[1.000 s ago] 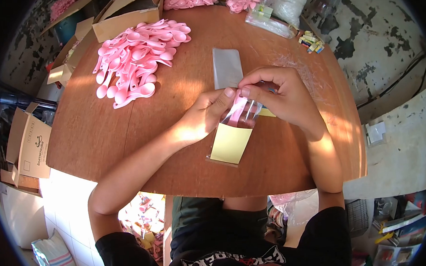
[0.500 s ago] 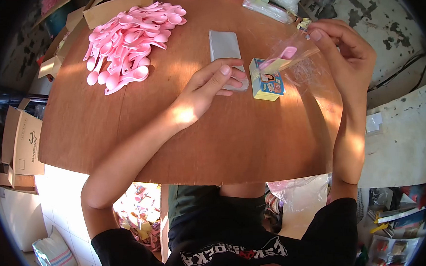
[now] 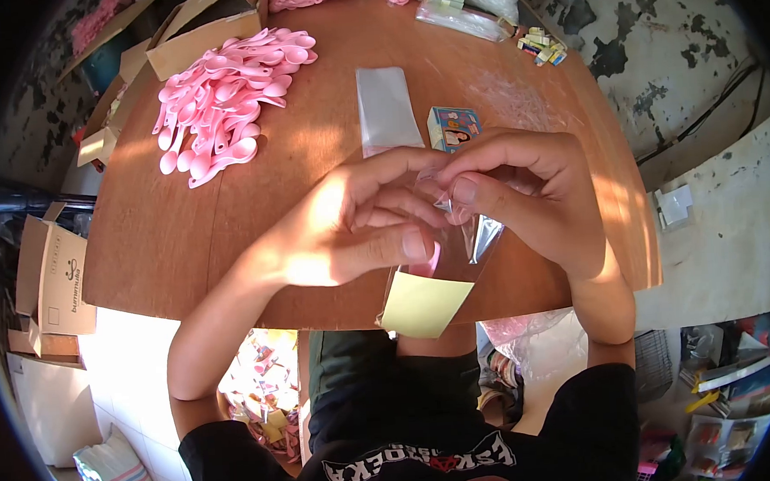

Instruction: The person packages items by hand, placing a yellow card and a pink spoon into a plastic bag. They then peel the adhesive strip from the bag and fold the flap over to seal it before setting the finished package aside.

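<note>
A clear plastic bag (image 3: 482, 240) with a pale yellow card (image 3: 425, 305) and a pink spoon inside hangs between my hands, above the table's near edge. My right hand (image 3: 522, 200) pinches the bag's upper end between thumb and fingers. My left hand (image 3: 349, 221) is curved around the bag's left side, thumb and fingers apart. Only a bit of the pink spoon (image 3: 425, 260) shows beside my left thumb. Behind my hands lie a stack of clear sleeves (image 3: 387, 108) and a stack of blue printed cards (image 3: 454, 127), partly hidden by my right hand.
A heap of pink spoons (image 3: 229, 92) lies on the wooden table (image 3: 167, 243) at the left. Behind it is a cardboard box (image 3: 209, 36). Small yellow-and-white pieces (image 3: 543, 47) and plastic packs (image 3: 460, 17) sit at the back right.
Both hands have come together nearer my body, bringing the bag with the spoon and card from the right. The card's plain yellow side now shows. The view has shifted slightly.
</note>
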Demonstrator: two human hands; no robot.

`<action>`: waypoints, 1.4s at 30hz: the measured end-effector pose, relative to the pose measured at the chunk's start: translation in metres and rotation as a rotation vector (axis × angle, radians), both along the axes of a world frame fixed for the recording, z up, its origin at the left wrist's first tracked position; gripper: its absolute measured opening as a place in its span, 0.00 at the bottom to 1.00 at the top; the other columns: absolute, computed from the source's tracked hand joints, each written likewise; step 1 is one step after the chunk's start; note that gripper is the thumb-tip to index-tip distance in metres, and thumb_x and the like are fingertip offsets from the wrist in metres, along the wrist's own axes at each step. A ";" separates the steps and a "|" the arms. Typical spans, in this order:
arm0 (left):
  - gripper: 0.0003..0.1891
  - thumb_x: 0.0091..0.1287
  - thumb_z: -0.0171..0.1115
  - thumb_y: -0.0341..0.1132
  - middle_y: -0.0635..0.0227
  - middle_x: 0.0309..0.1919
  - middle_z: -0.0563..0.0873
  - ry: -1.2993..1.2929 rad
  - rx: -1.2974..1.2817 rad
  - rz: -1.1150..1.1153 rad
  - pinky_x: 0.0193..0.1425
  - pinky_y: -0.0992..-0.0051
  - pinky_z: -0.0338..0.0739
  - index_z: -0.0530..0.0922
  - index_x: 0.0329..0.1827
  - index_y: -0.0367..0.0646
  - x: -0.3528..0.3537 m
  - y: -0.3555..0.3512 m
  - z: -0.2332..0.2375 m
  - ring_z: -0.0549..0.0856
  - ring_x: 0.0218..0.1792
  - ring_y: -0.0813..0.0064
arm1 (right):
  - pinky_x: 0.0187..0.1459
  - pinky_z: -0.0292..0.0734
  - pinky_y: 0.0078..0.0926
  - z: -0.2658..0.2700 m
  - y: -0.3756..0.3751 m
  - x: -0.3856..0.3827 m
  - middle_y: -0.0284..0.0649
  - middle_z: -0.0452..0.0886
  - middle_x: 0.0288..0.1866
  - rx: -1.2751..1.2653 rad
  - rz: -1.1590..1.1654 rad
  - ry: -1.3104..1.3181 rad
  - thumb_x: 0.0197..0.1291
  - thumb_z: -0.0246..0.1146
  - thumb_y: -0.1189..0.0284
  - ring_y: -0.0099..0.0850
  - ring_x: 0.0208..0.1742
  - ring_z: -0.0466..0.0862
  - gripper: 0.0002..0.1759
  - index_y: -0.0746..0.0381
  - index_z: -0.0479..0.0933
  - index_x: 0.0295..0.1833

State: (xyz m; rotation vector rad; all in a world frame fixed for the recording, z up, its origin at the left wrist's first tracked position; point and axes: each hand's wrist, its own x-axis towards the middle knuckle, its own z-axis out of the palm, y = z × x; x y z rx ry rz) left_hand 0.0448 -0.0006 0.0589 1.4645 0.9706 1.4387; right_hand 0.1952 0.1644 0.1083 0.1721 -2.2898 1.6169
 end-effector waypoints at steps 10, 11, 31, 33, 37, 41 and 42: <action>0.16 0.78 0.51 0.38 0.68 0.41 0.87 -0.221 -0.276 0.497 0.36 0.86 0.79 0.75 0.61 0.37 0.048 0.001 -0.050 0.84 0.40 0.86 | 0.42 0.82 0.18 -0.070 0.010 -0.007 0.43 0.87 0.42 -0.181 -0.012 -0.119 0.66 0.64 0.75 0.24 0.40 0.87 0.11 0.72 0.81 0.48; 0.15 0.78 0.51 0.36 0.69 0.39 0.86 -0.192 -0.264 0.534 0.37 0.86 0.78 0.76 0.59 0.37 0.051 0.001 -0.052 0.83 0.38 0.87 | 0.42 0.81 0.19 -0.075 0.011 -0.006 0.41 0.86 0.41 -0.096 -0.031 -0.088 0.65 0.65 0.76 0.23 0.39 0.85 0.09 0.71 0.82 0.47; 0.14 0.68 0.62 0.27 0.55 0.30 0.87 0.174 -0.313 0.869 0.30 0.76 0.79 0.76 0.55 0.30 0.087 0.003 -0.051 0.86 0.28 0.79 | 0.34 0.75 0.30 -0.096 0.011 -0.009 0.34 0.76 0.33 0.753 -0.235 0.513 0.47 0.69 0.77 0.31 0.35 0.78 0.06 0.63 0.78 0.29; 0.16 0.66 0.62 0.24 0.58 0.30 0.87 0.282 -0.338 0.841 0.28 0.78 0.78 0.75 0.56 0.29 0.088 0.001 -0.041 0.85 0.27 0.81 | 0.34 0.73 0.30 -0.097 0.013 -0.009 0.33 0.75 0.32 0.827 -0.237 0.552 0.43 0.69 0.76 0.30 0.34 0.77 0.07 0.62 0.78 0.29; 0.20 0.60 0.60 0.20 0.56 0.29 0.86 0.472 -0.282 0.838 0.26 0.75 0.78 0.73 0.56 0.30 0.090 0.004 -0.047 0.88 0.25 0.74 | 0.34 0.73 0.30 -0.098 0.013 -0.007 0.33 0.75 0.31 0.868 -0.240 0.542 0.42 0.69 0.75 0.30 0.33 0.77 0.07 0.62 0.78 0.29; 0.17 0.60 0.60 0.20 0.52 0.28 0.85 0.554 -0.307 0.871 0.26 0.70 0.77 0.74 0.53 0.31 0.097 0.005 -0.044 0.88 0.25 0.61 | 0.34 0.73 0.30 -0.099 0.012 -0.006 0.33 0.74 0.31 0.909 -0.274 0.565 0.36 0.68 0.75 0.31 0.32 0.77 0.09 0.62 0.77 0.27; 0.17 0.59 0.60 0.20 0.51 0.27 0.84 0.587 -0.314 0.861 0.27 0.68 0.77 0.74 0.52 0.31 0.097 0.006 -0.048 0.87 0.25 0.58 | 0.34 0.73 0.31 -0.098 0.011 -0.005 0.33 0.74 0.31 0.928 -0.282 0.559 0.33 0.68 0.75 0.31 0.32 0.77 0.10 0.61 0.76 0.27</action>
